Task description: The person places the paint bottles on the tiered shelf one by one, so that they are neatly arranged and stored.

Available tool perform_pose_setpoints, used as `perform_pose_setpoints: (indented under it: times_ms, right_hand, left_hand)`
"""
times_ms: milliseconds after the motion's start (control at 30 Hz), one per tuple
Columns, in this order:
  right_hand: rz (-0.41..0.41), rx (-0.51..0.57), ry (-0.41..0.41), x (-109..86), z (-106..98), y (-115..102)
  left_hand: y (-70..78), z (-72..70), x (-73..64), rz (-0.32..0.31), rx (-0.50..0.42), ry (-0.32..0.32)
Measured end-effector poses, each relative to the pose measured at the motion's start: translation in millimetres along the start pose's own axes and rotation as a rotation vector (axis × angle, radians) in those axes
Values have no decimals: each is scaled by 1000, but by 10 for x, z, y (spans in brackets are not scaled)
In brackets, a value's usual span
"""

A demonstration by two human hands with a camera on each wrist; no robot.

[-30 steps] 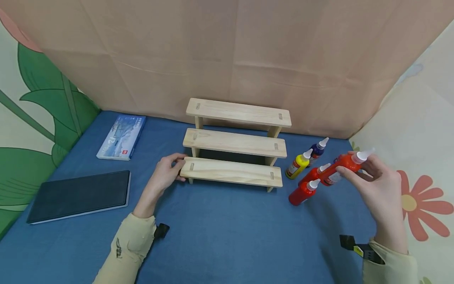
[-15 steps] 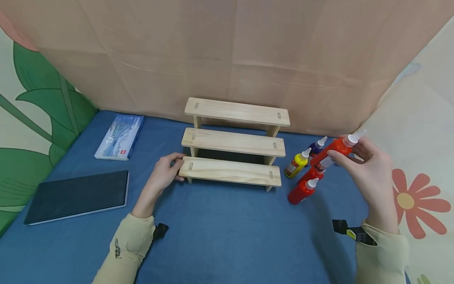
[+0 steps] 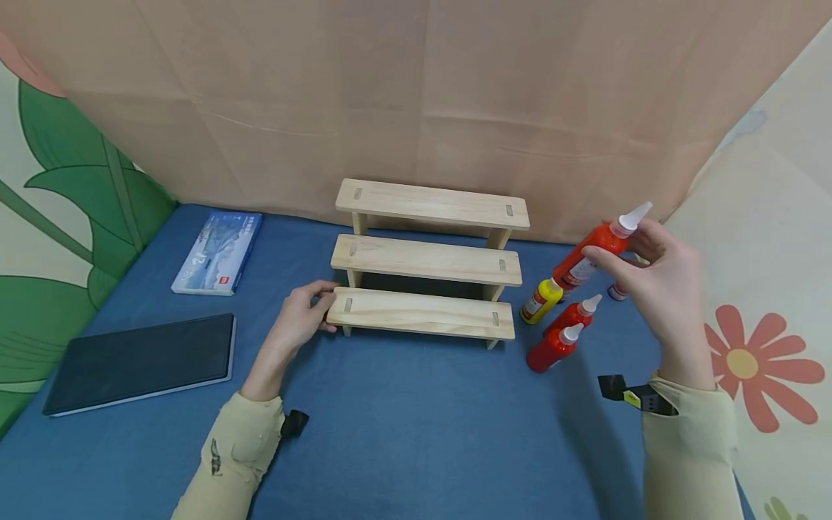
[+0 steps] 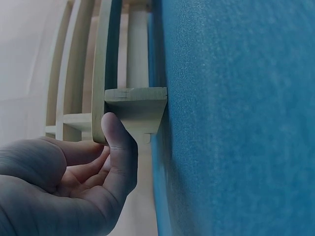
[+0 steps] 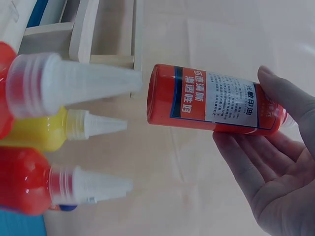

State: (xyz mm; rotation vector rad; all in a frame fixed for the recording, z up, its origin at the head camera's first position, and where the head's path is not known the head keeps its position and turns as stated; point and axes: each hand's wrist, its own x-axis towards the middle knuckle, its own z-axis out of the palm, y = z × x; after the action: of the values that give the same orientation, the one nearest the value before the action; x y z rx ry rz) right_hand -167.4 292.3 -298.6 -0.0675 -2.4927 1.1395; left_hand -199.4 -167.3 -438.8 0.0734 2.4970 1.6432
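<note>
My left hand (image 3: 299, 314) pinches the left end of the lowest board of a three-tier wooden step shelf (image 3: 425, 312); in the left wrist view its thumb and index finger lie on either side of the board end (image 4: 100, 98). My right hand (image 3: 669, 289) holds a red ink bottle (image 3: 585, 256) in the air, tilted, with its white nozzle pointing up and right. The right wrist view shows the label of this ink bottle (image 5: 216, 101) and the thumb and fingers around its nozzle end. Below it stand a yellow bottle (image 3: 542, 301) and two red bottles (image 3: 551, 354).
Another bottle (image 3: 617, 292) is mostly hidden beside my right hand. A blue-and-white boxed book (image 3: 217, 253) and a dark flat notebook-like slab (image 3: 139, 365) lie at left on the blue cloth (image 3: 416, 419). A beige curtain (image 3: 390, 94) hangs behind the shelf.
My right hand has carried the red ink bottle up and to the left, from beside the standing red bottles to over the yellow one. The left hand keeps its place on the shelf.
</note>
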Motion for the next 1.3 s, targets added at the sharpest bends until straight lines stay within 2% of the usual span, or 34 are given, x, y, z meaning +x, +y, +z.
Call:
perform_pose_setpoints:
  times_ms: [300,467,1300]
  right_hand:
    - [-36,-8,-42,109,117,-98]
    - [-73,32,-69,178,183,-175]
    - [-155,61,-59,462,399,-500]
  left_hand:
    - [-2,-2,-1,0,0,1]
    - [-1,-3,4,-2,5,0]
    - [11,-8,-4,2,23,-4]
